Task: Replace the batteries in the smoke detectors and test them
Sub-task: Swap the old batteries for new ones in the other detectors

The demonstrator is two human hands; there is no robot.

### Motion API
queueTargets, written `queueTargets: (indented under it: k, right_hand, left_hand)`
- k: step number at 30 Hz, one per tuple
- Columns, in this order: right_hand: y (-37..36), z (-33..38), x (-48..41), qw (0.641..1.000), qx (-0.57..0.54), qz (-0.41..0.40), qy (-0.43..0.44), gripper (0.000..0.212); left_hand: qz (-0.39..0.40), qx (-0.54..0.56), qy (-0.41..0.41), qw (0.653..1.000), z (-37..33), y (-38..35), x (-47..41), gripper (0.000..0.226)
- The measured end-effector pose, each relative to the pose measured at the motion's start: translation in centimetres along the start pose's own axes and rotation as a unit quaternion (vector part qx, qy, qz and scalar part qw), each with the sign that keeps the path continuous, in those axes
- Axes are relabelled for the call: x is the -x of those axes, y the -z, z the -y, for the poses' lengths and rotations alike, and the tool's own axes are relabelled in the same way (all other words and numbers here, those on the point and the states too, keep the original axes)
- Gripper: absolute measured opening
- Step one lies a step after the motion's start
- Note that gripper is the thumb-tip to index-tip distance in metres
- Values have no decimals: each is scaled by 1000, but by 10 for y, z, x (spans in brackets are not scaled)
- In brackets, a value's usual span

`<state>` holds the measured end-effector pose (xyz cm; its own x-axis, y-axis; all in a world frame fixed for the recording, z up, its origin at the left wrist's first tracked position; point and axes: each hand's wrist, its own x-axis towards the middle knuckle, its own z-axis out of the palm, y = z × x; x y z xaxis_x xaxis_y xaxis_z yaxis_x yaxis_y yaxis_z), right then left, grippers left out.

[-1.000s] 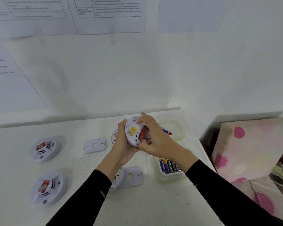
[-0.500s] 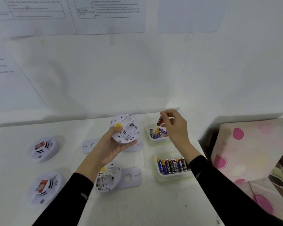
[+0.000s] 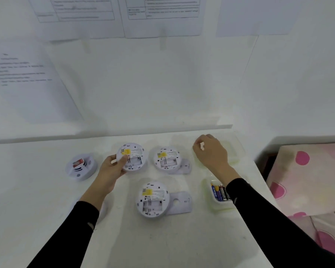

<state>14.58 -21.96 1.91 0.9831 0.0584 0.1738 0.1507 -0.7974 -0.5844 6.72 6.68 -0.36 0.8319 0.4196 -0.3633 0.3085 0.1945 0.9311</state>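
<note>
On table [image 3: 162, 240] | left grip [image 3: 112, 169] clasps detector [image 3: 133, 154] | right grip [image 3: 211, 153] curled over far tray [image 3: 234, 160], hold unclear | sleeve [image 3: 259, 211] half-covers batteries [image 3: 219, 192]

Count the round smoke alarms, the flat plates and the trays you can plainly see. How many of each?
Smoke detectors: 4
Mounting plates: 2
Trays: 2
Total: 8

view: head-worn, single | faces: forward and down onto table [image 3: 162, 246], wall [image 3: 162, 84] behind | range: near
</note>
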Motion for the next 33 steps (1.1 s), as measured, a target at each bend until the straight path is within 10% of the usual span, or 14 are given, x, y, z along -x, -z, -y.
queueTargets:
  k: [7, 15, 19, 23, 26, 33]
  right_hand:
    - [-54, 99, 48, 991, -46, 92, 83, 13]
    - [-134, 162, 71, 980, 40, 150, 123, 24]
    - [-165, 196, 71, 979, 33, 141, 143, 23]
    - [-189, 229, 68, 977, 3, 139, 164, 27]
    - [-195, 248, 72, 968, -91, 193, 134, 43]
    - [-193, 276, 88, 931, -238, 225, 163, 54]
  left_hand:
    - [-5, -213, -18, 977, 3, 51, -30, 37]
    - [-83, -451, -229, 859, -9, 99, -42, 51]
    - [-79, -524, -120, 839, -2, 142, -58, 112]
    - [-6, -401, -96, 911, 6, 168, -65, 125]
    - [75, -151, -32, 985, -9, 186, -50, 90]
    - [208, 270, 59, 938, -39, 211, -16, 59]
